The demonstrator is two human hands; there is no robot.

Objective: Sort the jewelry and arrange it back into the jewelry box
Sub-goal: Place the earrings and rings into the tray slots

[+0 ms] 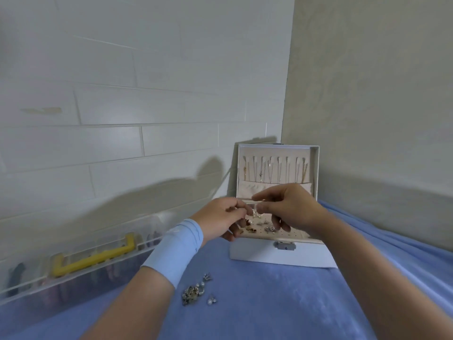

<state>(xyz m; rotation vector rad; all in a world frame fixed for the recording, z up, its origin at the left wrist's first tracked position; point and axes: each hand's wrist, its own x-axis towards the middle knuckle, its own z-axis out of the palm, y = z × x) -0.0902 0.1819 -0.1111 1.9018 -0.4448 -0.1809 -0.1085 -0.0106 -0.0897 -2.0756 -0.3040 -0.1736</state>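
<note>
Storage case of clear plastic with a yellow handle [93, 258] lies along the wall [122, 143], out of the way. Loose pearl and metal jewelry [193, 292] waits unsorted on the blue fleecy cover [269, 303] beside the left forearm [137, 298]. Left hand [220, 219] and right hand [289, 207] meet over the open white jewelry box [257, 253], both grips pinching a small pearl earring [255, 213], probably to seat it in the perforated beige panel [291, 233] below.
</note>
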